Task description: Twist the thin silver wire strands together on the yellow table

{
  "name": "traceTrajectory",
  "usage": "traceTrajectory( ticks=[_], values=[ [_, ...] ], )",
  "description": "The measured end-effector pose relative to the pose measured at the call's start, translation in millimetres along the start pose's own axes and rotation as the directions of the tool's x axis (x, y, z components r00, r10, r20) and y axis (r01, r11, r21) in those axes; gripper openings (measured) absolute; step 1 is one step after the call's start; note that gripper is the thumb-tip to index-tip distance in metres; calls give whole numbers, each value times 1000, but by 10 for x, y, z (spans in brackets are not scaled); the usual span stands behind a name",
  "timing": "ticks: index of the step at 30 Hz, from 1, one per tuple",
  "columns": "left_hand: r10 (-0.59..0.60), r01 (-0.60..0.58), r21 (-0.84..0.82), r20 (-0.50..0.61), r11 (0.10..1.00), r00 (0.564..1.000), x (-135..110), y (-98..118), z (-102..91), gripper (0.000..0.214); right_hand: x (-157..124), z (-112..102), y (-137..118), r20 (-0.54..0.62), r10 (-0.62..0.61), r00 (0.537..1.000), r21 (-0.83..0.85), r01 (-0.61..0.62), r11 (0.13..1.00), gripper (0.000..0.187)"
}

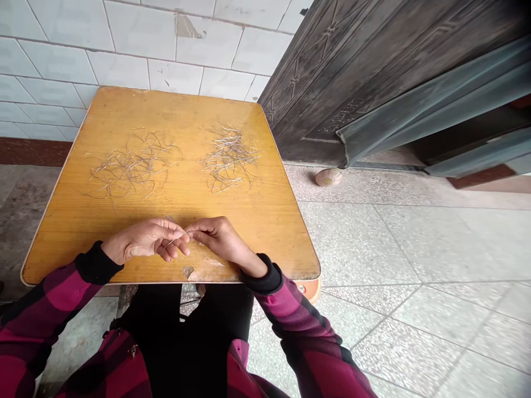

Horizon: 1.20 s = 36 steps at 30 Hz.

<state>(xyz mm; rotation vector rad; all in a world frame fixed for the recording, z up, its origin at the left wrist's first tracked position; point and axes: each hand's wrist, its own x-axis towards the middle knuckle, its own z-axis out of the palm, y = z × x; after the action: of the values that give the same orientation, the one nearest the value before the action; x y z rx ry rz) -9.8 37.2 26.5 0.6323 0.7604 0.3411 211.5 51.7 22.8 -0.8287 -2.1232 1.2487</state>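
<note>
Over the near part of the wooden table (182, 204), my two hands meet fingertip to fingertip. My left hand (151, 239) pinches a thin wire (169, 243) between thumb and forefinger, its other fingers loosely curled below. My right hand (218, 237) is closed in a pinch on the same wire, close to the left fingertips. Much of the wire is hidden by the fingers. Beyond my left hand lies a loose, tangled pile of thin bent wires (135, 166). A denser pile of shinier, straighter wires (230, 155) lies beyond my right hand.
White wall tiles (141, 36) rise behind the table's far edge. A dark carved door (315, 72) with a grey-green curtain (415, 119) stands at right. A roundish pale object (328, 177) rests on the tiled floor (352, 243). Part of an orange stool (313, 288) shows under the table's right corner.
</note>
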Motion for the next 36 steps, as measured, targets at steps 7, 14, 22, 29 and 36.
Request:
traceTrajectory(
  ticks=[7,14,22,29,36],
  values=[
    [93,-97,-176,-33,980,995,38,-8,-19,11,-15,36,-34,-82,35,996,-59,-40,997,22],
    [170,-183,-291,-70,939,983,11,27,-27,8,-67,71,-16,-144,-31,989,-307,-15,952,36],
    [198,-223,-295,-113,929,974,31,4,-44,8,-67,111,55,-135,-78,988,-381,21,924,37],
    [195,-216,-305,-97,928,976,21,3,-41,6,-90,70,42,-108,-46,993,-350,5,937,39],
    [171,-180,-294,-56,939,984,9,13,9,6,-109,98,83,-218,1,976,-142,-33,989,35]
  ],
)
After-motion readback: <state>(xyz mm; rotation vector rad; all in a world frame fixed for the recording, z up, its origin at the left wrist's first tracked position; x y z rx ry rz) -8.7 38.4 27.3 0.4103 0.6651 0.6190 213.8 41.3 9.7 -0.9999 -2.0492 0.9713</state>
